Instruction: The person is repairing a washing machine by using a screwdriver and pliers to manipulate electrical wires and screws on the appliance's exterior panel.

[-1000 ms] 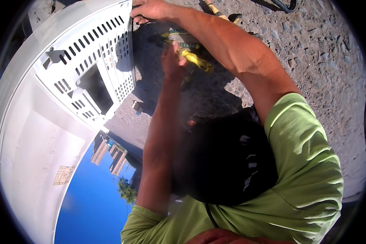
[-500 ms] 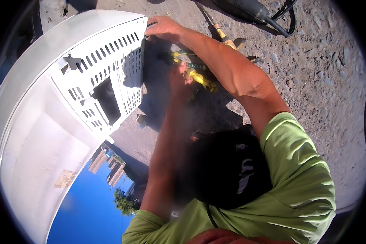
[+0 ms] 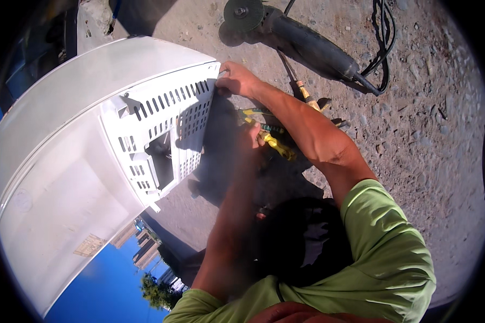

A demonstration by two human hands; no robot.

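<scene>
Fingers of the right hand (image 3: 238, 79) are closed over the upper right corner of a white slotted panel (image 3: 191, 132), which is seen at the end of a large white casing (image 3: 91, 177) on the left. The panel is partly shaded, and its lower part is broken by a dark opening (image 3: 162, 166). The left hand (image 3: 251, 137) is placed lower, its fingers curled against a yellow tool (image 3: 279, 147); whether the tool is gripped or only touched cannot be told. Just beside it, green-and-yellow handles (image 3: 272, 128) are covered by shade. On rough ground (image 3: 404, 156), a tan-handled tool (image 3: 308, 97) and a black angle grinder (image 3: 312, 46) are laid, the grinder's cable (image 3: 385, 43) being looped.
</scene>
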